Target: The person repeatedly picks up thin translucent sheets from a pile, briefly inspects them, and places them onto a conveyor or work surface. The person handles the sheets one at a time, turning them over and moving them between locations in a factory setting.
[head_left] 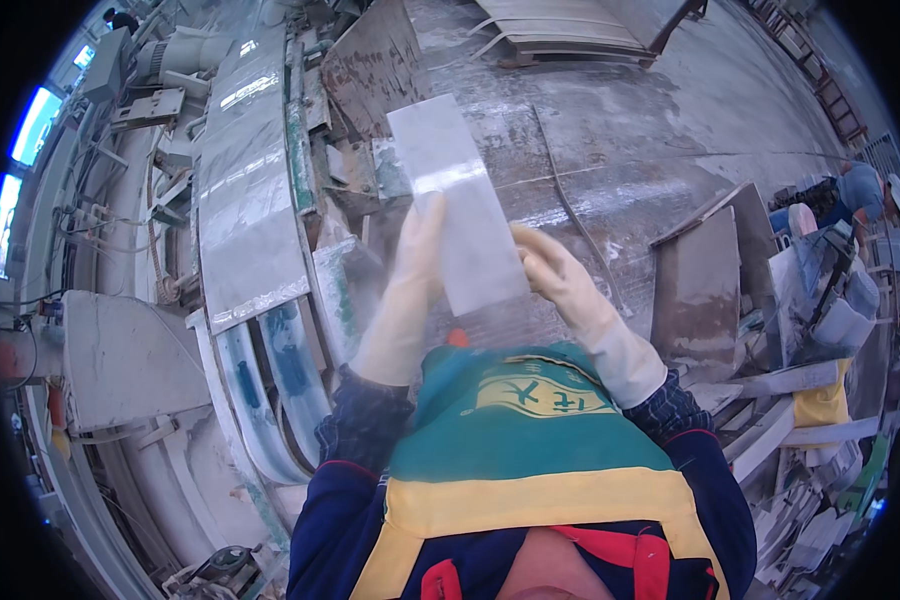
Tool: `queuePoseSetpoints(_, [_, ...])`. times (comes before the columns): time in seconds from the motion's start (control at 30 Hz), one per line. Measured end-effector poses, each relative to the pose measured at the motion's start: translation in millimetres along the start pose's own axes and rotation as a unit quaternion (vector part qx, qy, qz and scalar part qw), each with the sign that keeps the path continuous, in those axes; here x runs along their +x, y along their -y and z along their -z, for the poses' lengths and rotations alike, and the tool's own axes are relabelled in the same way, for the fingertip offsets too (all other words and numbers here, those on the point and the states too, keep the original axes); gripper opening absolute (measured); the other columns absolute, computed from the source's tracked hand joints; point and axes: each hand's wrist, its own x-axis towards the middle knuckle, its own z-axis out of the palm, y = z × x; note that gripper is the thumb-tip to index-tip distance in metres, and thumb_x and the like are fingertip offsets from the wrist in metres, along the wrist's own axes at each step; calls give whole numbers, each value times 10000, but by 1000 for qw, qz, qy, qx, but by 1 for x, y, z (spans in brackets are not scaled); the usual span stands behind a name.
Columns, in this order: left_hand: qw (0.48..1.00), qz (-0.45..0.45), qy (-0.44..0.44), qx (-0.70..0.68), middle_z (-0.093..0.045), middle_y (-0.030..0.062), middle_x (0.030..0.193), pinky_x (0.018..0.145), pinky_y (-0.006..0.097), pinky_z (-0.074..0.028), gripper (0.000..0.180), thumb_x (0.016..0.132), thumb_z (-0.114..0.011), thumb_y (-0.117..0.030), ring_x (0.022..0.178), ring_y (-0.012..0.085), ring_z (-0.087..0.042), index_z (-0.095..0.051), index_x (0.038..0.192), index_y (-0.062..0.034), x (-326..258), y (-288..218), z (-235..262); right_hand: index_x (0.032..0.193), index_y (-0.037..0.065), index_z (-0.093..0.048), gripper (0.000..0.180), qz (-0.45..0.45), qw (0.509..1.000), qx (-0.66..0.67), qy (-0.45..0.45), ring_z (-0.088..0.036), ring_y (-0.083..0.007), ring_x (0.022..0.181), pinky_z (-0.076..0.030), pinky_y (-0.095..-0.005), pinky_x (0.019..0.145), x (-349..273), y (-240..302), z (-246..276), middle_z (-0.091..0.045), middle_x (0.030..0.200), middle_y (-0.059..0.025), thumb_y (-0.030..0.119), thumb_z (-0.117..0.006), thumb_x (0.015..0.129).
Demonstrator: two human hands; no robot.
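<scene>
The conveyor line (250, 200) with a long grey slab runs away from me on my left, and wet concrete floor (670, 130) lies ahead. I hold a pale rectangular tile (455, 200) raised before my chest, long axis running up and slightly left, away from me. My gloved left hand (415, 260) and right hand (555, 270) are closed on its lower side edges.

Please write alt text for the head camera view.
Two hands in pale rubber gloves, left and right, hold up a grey rectangular stone tile by its lower sides. A long stone slab lies on a cutting machine at left.
</scene>
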Motion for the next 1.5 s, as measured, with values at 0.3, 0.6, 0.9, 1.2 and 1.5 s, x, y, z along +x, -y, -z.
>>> queuePoseSetpoints(0.3, [971,-26,148,185,-607,169,1334,1062,398,-458,792,945,-721,-310,1232,239,-582,-323,1568,-25,8,-16,14,1518,-27,-433,517,7,994,85,-69,-557,-130,1260,-450,-274,1050,20,-15,-20,-583,1427,-101,217,-547,1077])
queuePoseSetpoints(0.6, [969,-109,35,219,-720,64,1029,728,272,-571,355,951,-733,-293,880,109,-683,-705,1222,-66,85,-47,28,1498,-47,-452,504,-15,995,82,-62,-565,-138,1260,-443,-271,1060,3,-11,-27,-587,1430,-108,203,-556,1073])
queuePoseSetpoints(0.9, [973,-71,-39,218,-689,152,1183,874,343,-553,597,915,-766,-302,1016,203,-673,-563,1400,-19,86,-27,16,1481,-47,-475,486,-36,991,87,-90,-579,-132,1234,-448,-264,1047,5,-14,-23,-599,1416,-104,195,-563,1068])
queuePoseSetpoints(1.2, [954,-23,173,244,-429,255,1547,1145,454,-404,945,869,-797,-295,1416,331,-453,-267,1594,-4,-42,22,7,1473,-34,-496,488,-18,979,113,-167,-588,-127,1212,-457,-270,1035,34,-27,-11,-618,1385,-90,217,-579,1063])
queuePoseSetpoints(1.5, [993,75,91,-26,-497,180,1497,1070,427,-473,691,1028,-626,-245,1349,263,-527,-279,1587,-32,-71,-35,84,1500,-1,-486,511,-6,997,-33,-69,-601,-119,1167,-474,-274,1001,63,-8,-66,-654,1330,-94,201,-593,1043])
